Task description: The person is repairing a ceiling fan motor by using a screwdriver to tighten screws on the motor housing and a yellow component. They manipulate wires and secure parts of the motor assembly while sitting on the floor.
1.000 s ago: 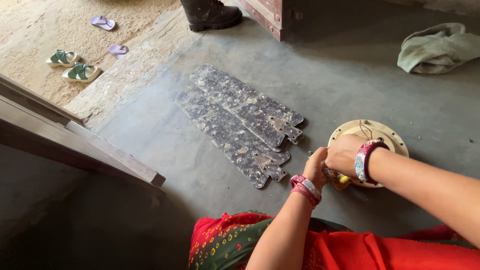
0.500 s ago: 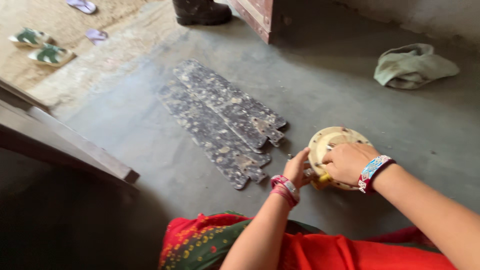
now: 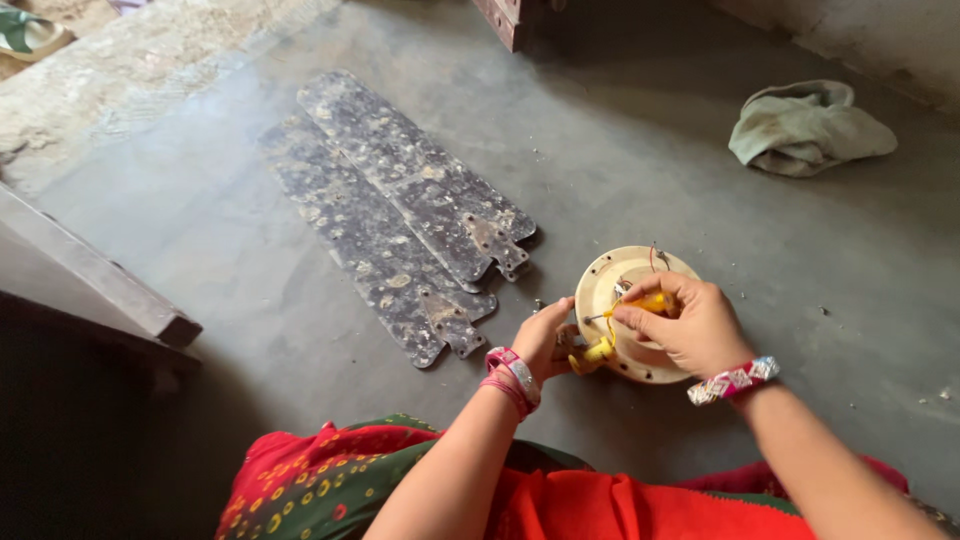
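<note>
Three dirty fan blades [image 3: 400, 215] lie flat on the grey floor [image 3: 250, 300]. Beside them, the left hand [image 3: 545, 340] presses on the edge of the round cream fan motor [image 3: 610, 290]. The right hand [image 3: 685, 325] pinches a yellow tool [image 3: 645, 303] on top of it. A crumpled cloth [image 3: 805, 125] lies far off.

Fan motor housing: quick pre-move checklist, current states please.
1. Left hand steadying the round cream fan motor housing at its left edge: ok.
2. Right hand gripping the yellow-handled tool on top of the housing: ok.
3. Tool tip seated in a fastener: cannot tell, fingers hide it.
4. Housing lying flat on the concrete floor: ok.
5. Fan blades set apart from the housing, out of the hands' way: ok.
6. Loose thin wires at the housing's far rim kept off the tool: cannot tell.
</note>
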